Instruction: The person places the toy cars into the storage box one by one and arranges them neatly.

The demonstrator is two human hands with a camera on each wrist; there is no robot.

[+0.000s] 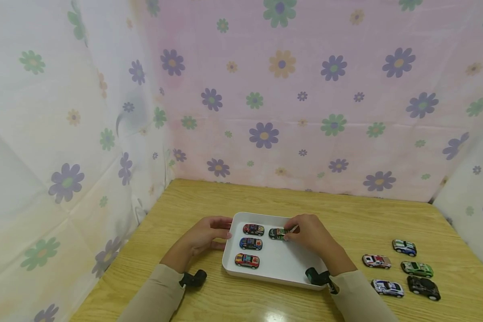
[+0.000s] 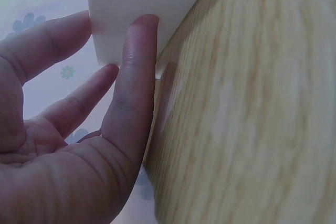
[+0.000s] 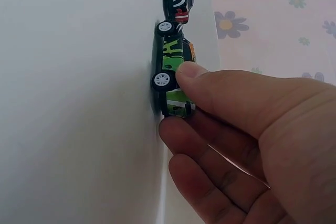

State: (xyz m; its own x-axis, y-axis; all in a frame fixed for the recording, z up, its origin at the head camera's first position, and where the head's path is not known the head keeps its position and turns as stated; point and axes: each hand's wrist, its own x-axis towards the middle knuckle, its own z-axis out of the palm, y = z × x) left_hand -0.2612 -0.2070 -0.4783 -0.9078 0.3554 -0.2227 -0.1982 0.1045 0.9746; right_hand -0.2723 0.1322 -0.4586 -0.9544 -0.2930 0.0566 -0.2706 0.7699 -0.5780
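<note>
My right hand (image 1: 309, 232) pinches a black and green toy car (image 3: 176, 61) between thumb and fingers. The car is inside the white tray (image 1: 283, 264), near its back side. In the right wrist view, the thumb presses its upper side. To the left in the tray, three more toy cars form a column: a dark red one (image 1: 253, 229), a blue one (image 1: 251, 243) and a red and yellow one (image 1: 247, 260). My left hand (image 1: 204, 235) is at the tray's left side. The left wrist view shows its fairly straight fingers touching the outer wall.
On the wooden table (image 1: 209, 197), right of the tray, lie several other toy cars: a white and red one (image 1: 376, 261), a white and purple one (image 1: 387, 288), a green one (image 1: 417, 269), a black one (image 1: 423, 287) and a green, white and blue one (image 1: 404, 247). Flowered cloth (image 1: 241, 89) hangs behind.
</note>
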